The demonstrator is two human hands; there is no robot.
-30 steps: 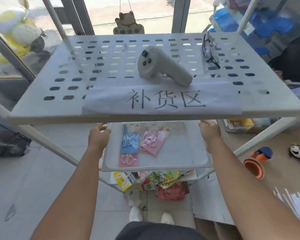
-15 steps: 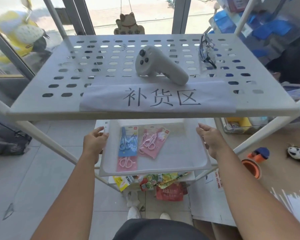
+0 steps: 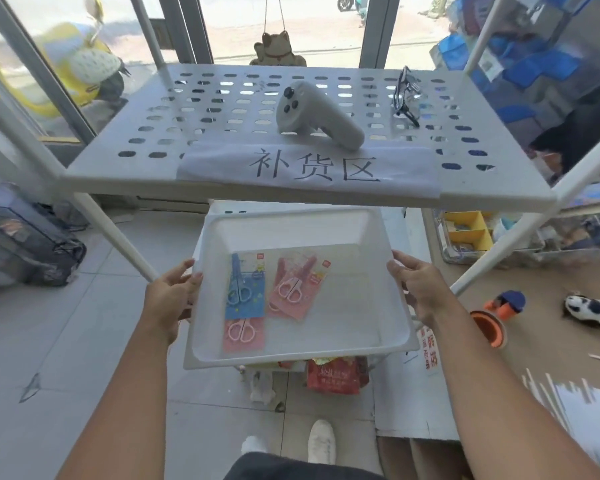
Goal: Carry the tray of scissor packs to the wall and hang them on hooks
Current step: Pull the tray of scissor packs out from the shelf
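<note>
A white plastic tray [image 3: 357,313] is held out in front of me, almost clear of the rack's lower level. My left hand [image 3: 169,294] grips its left rim and my right hand [image 3: 418,284] grips its right rim. Three scissor packs lie flat on the tray floor: a blue pack [image 3: 245,289] at the left, a pink pack [image 3: 298,284] beside it, and a second pink pack [image 3: 244,334] partly under the blue one, nearest me. No wall hooks are in view.
The white perforated shelf [image 3: 201,112] of the rack stands just beyond the tray, carrying a grey controller [image 3: 317,114], glasses [image 3: 406,97] and a paper sign [image 3: 309,168]. Rack legs [image 3: 111,233] slant down either side. Snack packets [image 3: 336,374] lie below; toys [image 3: 499,313] at right.
Both hands have drawn the tray toward me, out from under the top shelf, so its whole inside now shows. The packs have kept their places in it.
</note>
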